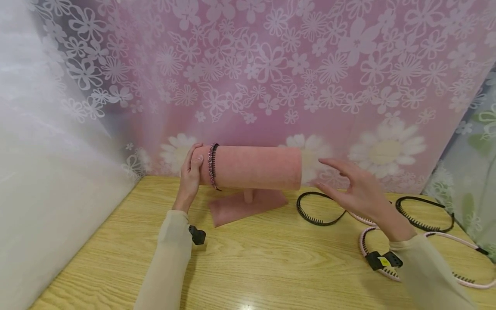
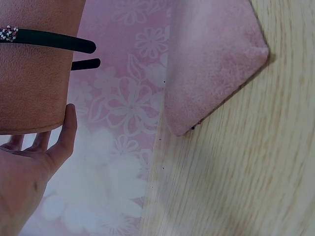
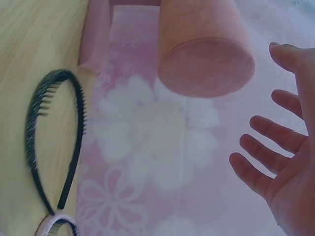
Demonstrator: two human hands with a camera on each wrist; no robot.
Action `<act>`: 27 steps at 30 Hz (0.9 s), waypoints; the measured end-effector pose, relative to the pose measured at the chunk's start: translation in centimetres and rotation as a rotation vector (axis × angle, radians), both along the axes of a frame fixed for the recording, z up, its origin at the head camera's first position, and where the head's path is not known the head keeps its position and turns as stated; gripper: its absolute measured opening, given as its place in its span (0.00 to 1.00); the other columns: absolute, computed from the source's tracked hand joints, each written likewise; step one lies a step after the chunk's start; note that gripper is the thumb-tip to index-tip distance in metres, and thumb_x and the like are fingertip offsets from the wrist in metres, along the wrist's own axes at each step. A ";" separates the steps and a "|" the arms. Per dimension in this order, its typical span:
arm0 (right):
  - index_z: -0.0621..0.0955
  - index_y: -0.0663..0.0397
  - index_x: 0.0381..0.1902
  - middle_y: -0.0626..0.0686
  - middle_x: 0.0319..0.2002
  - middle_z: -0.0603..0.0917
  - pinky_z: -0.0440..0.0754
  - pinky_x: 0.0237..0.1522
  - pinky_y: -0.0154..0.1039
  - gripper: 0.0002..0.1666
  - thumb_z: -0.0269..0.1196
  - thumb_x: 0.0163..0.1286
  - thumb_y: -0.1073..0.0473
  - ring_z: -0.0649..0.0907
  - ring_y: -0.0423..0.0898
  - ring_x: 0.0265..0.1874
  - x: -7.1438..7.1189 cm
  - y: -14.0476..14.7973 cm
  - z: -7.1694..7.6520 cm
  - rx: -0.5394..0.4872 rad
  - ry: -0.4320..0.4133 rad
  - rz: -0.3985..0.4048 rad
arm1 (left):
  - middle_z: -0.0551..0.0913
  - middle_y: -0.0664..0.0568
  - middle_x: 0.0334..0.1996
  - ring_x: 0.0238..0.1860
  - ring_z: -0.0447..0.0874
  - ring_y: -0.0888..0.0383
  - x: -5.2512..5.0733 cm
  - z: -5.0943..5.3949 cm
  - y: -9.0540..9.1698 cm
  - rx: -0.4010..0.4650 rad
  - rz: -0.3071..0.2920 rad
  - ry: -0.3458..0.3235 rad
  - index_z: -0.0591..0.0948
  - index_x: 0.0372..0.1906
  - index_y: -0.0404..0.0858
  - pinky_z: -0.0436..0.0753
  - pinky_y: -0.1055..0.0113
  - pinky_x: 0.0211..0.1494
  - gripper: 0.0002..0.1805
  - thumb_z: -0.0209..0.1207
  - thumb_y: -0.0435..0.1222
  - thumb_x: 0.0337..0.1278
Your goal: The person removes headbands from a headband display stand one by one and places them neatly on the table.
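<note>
A pink velvety headband stand (image 1: 255, 168) has a horizontal roll on a short post over a flat base (image 1: 248, 209). My left hand (image 1: 190, 174) grips the left end of the roll, thumb in front and fingers behind. Close beside that hand, a dark toothed headband with a glittery band (image 1: 211, 167) sits over the roll; its two tips (image 2: 83, 45) stick out below in the left wrist view. Off the roll's right end, my right hand (image 1: 362, 193) hovers with fingers spread, holding nothing. A gap separates it from the roll's round end (image 3: 206, 69).
On the wooden table (image 1: 271, 267) at right lie several headbands: a black toothed one (image 1: 315, 223), another black one (image 1: 424, 226), and pink ones (image 1: 461, 236) nearer the front, partly behind my right arm. A flowered pink curtain (image 1: 248, 86) hangs behind the stand.
</note>
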State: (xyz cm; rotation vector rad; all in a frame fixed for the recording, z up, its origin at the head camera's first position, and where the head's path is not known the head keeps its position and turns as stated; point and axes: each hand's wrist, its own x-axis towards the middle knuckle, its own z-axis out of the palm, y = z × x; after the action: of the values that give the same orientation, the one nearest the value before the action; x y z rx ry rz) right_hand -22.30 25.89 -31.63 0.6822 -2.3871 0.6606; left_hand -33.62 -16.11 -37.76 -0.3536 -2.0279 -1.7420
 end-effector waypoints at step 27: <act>0.82 0.55 0.63 0.56 0.63 0.83 0.74 0.68 0.56 0.32 0.76 0.60 0.57 0.79 0.56 0.65 -2.8 -6.1 2.2 -0.066 0.114 0.202 | 0.74 0.53 0.71 0.61 0.77 0.47 0.0 0.1 0.0 -0.020 0.014 0.011 0.70 0.74 0.55 0.73 0.48 0.66 0.26 0.47 0.53 0.77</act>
State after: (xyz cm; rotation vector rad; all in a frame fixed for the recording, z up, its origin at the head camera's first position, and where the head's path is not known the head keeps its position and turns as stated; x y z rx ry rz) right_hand -25.06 19.75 -29.48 0.9157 -2.2008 0.7598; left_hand -33.60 -16.14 -37.68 -0.3536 -2.0360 -1.7091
